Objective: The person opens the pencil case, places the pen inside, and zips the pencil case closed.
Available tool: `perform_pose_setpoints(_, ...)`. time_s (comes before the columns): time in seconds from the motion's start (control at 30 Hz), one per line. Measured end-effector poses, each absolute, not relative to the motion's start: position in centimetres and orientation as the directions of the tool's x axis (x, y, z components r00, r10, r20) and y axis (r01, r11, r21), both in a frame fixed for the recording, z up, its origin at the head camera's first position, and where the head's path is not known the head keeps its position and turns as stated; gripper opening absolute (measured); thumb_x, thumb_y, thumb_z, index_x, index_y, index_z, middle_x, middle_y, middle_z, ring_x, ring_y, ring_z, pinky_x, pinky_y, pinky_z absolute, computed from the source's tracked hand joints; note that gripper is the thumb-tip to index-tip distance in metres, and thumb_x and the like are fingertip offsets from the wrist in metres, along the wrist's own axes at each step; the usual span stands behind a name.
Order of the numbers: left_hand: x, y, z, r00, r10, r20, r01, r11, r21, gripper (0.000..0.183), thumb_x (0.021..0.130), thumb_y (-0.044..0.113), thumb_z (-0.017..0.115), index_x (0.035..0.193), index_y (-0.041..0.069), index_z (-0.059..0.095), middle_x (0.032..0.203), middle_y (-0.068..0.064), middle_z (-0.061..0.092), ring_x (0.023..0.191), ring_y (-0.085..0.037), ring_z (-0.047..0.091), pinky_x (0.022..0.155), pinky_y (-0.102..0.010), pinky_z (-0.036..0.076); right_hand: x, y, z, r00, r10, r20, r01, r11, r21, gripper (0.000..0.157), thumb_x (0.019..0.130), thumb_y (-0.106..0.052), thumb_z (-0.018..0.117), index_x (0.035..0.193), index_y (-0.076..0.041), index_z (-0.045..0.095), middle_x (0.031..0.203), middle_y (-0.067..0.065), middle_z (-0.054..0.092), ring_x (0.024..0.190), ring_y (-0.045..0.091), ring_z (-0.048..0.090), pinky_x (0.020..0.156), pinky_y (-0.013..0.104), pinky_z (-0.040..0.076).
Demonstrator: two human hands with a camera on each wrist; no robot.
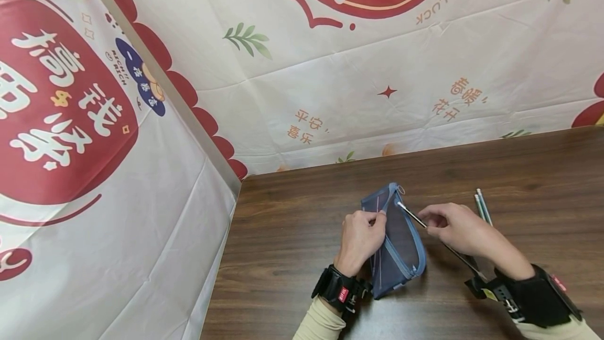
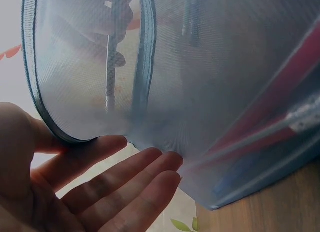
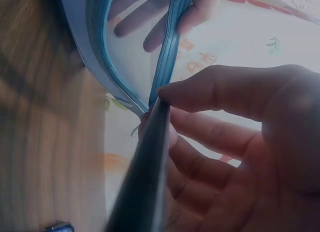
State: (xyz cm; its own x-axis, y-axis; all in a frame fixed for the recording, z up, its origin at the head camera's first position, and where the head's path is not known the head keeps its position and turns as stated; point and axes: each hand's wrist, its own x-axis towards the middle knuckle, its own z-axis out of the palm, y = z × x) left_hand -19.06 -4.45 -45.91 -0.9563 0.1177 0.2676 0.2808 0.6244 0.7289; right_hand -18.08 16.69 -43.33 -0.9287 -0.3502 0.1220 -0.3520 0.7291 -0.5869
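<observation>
A blue mesh zip pouch (image 1: 398,274) stands on the wooden table with its zipped mouth spread open. My left hand (image 1: 358,237) pinches one zipper edge between thumb and index finger, the other fingers lying along the mesh. Between thumb and fingertips, my right hand (image 1: 455,227) holds a long dark pencil (image 1: 456,254). Its pale end is at the pouch's opening, near the zipper end. Through the mesh in the left wrist view, pink and pale stick-like things (image 2: 270,94) show inside the pouch; their kind is unclear.
Two light pencils (image 1: 481,204) lie on the table (image 1: 283,235) beyond my right hand, partly hidden by it. A white printed cloth (image 1: 330,77) hangs behind the table, and another cloth (image 1: 155,214) covers the left side.
</observation>
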Motion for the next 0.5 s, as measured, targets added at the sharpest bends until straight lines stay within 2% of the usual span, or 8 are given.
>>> perform_pose_setpoints(0.5,-19.2,-4.18,-46.09,-0.956,0.118,0.267,0.28,0.628,0.726,0.05,0.093,0.031,0.052,0.045,0.018,0.047,0.039,0.008,0.028,0.029,-0.004,0.029,0.033,-0.018,0.02,-18.77,16.55,-43.79,-0.933,-0.334,0.132,-0.339,0.701,-0.627,0.023,0.081,0.0,0.06,0.103,0.003,0.067,0.08,0.003,0.06,0.068,0.014,0.049,0.056,0.03,0.042)
